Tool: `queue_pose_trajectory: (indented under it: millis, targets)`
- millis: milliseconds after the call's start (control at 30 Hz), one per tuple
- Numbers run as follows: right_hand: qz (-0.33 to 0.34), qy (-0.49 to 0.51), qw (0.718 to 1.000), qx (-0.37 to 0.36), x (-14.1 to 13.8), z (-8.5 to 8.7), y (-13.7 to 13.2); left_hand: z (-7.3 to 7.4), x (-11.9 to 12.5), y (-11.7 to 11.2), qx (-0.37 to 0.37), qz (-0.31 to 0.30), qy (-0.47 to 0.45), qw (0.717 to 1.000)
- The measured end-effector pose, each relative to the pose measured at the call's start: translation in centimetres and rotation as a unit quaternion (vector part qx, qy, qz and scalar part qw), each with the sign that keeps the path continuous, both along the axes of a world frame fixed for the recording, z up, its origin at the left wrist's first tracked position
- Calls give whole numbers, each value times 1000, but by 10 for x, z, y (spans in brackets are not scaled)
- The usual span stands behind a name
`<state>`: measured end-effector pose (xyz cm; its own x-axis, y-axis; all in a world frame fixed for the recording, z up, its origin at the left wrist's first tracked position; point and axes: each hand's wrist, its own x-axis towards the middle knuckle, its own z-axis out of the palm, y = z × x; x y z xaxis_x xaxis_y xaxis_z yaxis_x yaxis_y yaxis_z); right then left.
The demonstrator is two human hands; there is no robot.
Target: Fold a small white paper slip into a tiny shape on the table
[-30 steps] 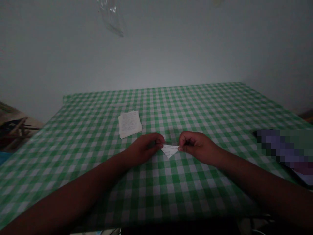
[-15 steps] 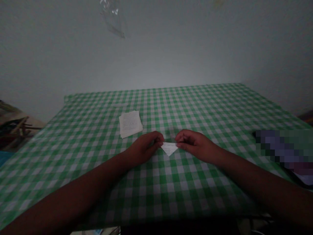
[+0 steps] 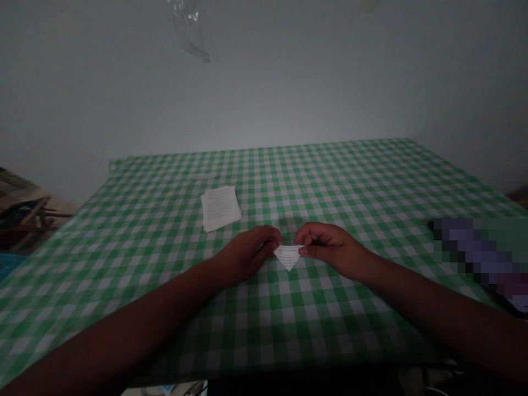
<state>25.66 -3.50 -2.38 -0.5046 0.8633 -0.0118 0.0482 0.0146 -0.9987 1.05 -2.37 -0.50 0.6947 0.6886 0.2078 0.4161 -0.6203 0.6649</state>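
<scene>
A small white paper folded into a downward-pointing triangle (image 3: 288, 256) lies on the green-and-white checked tablecloth (image 3: 330, 181) in the middle of the table. My left hand (image 3: 247, 254) pinches its left corner with closed fingers. My right hand (image 3: 328, 247) pinches its right corner, fingers curled. The two hands sit close together, thumbs almost meeting over the top edge of the paper.
A small stack of white printed sheets (image 3: 220, 207) lies behind my left hand. A blurred dark object (image 3: 478, 250) sits at the table's right edge. A pale wall rises behind the table, with a clear plastic scrap (image 3: 190, 27) on it. Clutter lies on the floor at left (image 3: 20, 212).
My hands have drawn closer together along the paper's top edge, so less of the triangle shows between them. The paper has stayed in about the same spot.
</scene>
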Motion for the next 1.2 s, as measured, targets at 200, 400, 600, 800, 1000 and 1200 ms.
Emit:
queue_pose_trajectory:
  millis: [200,400,600,800,1000,1200]
  targets:
    - [3,15,1000,9,0,4,0,2,0,2,7,8,-5,1000]
    - [-19,-59,993,96,2,8,2,1,0,2,-4,22,-1,1000]
    - [-53,-194,953,228,5,15,0,-3,-3,1,-20,-12,-23,999]
    - [-40,-221,914,338,4,16,-2,2,-5,2,40,-76,-12,996]
    - [-18,-195,900,390,3,15,-2,0,-3,3,57,-76,-38,995]
    - [-18,-168,892,418,1,12,-3,-5,1,3,53,-45,-25,997]
